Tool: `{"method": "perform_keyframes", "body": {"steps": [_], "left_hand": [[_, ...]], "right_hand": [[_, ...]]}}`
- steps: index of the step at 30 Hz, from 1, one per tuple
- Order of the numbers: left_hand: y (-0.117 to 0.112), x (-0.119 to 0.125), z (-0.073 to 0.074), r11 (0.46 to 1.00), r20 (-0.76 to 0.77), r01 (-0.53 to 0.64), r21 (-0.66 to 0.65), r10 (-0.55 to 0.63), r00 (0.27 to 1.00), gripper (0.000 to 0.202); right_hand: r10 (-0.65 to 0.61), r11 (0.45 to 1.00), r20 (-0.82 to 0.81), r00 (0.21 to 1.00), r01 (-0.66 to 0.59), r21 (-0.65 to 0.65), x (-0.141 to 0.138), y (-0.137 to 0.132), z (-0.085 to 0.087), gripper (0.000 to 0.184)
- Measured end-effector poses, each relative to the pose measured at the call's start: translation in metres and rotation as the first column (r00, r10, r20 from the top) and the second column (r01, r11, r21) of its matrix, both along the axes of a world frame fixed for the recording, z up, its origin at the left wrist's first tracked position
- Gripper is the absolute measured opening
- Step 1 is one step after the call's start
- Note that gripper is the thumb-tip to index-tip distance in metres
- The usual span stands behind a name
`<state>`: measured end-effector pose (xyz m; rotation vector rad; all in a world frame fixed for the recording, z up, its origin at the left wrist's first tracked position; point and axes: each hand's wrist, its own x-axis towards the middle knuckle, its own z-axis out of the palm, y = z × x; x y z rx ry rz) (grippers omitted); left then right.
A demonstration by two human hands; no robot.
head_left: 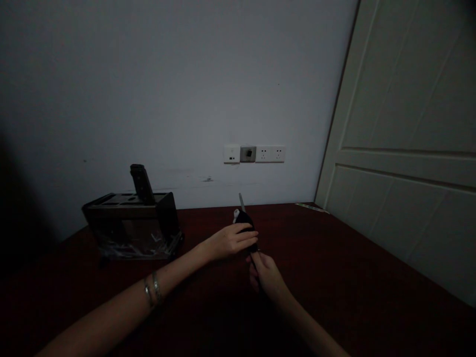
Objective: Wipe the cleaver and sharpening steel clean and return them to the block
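In the middle of the table, my left hand (232, 241) is closed over a dark, soft-looking bundle, seemingly a black cloth (243, 218) with a white patch on its far left side. The narrow grey blade of a knife (241, 201) sticks out beyond it, pointing up towards the wall. Just nearer to me, my right hand (266, 275) is wrapped round the knife's handle end, mostly hidden by my fingers. Both hands are close together. On the left stands a black knife block (130, 213) with a dark handle (141, 183) rising from its top.
The dark red table (334, 258) meets a pale wall (167, 99) at the back. Wall sockets (270, 154) sit above the hands. A thin printed strip (311, 208) lies near the back right corner. A white panelled door (401, 198) borders the right side.
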<state>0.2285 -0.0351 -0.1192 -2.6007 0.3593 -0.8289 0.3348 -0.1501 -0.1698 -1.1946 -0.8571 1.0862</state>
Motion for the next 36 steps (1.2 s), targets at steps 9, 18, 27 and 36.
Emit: {"method": "perform_keyframes", "body": {"steps": [9, 18, 27, 36], "left_hand": [[0.014, 0.006, 0.003, 0.975, 0.1, 0.091, 0.203, -0.113, 0.989, 0.018], [0.034, 0.009, 0.018, 0.985, 0.124, 0.09, 0.147, -0.109, 0.986, 0.02], [0.052, 0.013, 0.028, 0.988, 0.073, 0.086, -0.126, -0.077, 0.994, 0.021], [0.06, 0.018, 0.051, 0.836, 0.17, 0.121, -0.535, -0.034, 0.985, 0.018]], "right_hand": [[-0.017, 1.0, 0.009, 1.0, 0.017, -0.001, -0.005, -0.006, 0.005, 0.054], [-0.015, 1.0, -0.054, 0.998, 0.014, -0.015, -0.012, -0.012, 0.009, 0.053], [-0.019, 1.0, -0.075, 0.997, 0.018, -0.023, -0.015, -0.014, 0.009, 0.051], [-0.039, 0.999, -0.071, 0.997, 0.039, -0.002, -0.017, -0.018, 0.01, 0.048]]}}
